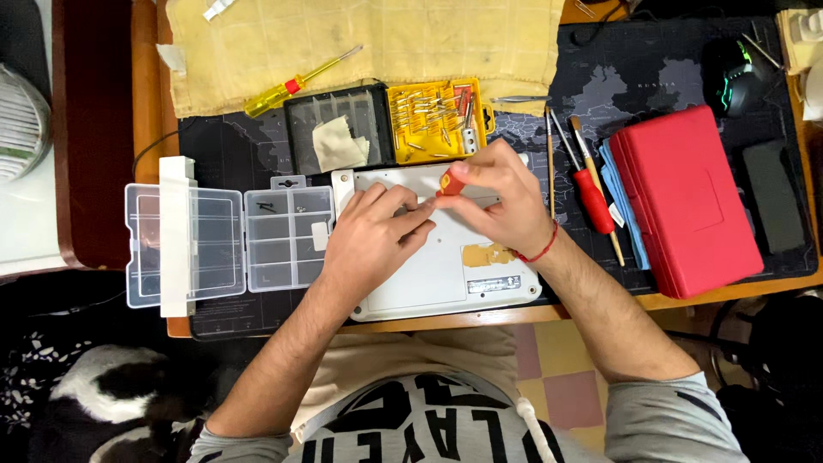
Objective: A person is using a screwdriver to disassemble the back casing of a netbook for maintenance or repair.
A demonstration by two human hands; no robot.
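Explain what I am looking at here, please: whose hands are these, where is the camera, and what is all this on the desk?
The one picture comes from a camera worn on a person's head, looking down at their own bare hands over a desk with a dark mat. There is no machine. The right hand grips a small orange-handled screwdriver, tip down on a white device lying flat. The left hand rests on that device, steadying it. To the left lies an open clear parts box. Above are a yellow bit tray, a yellow screwdriver on a cloth, and to the right a red-handled screwdriver and a closed red case.
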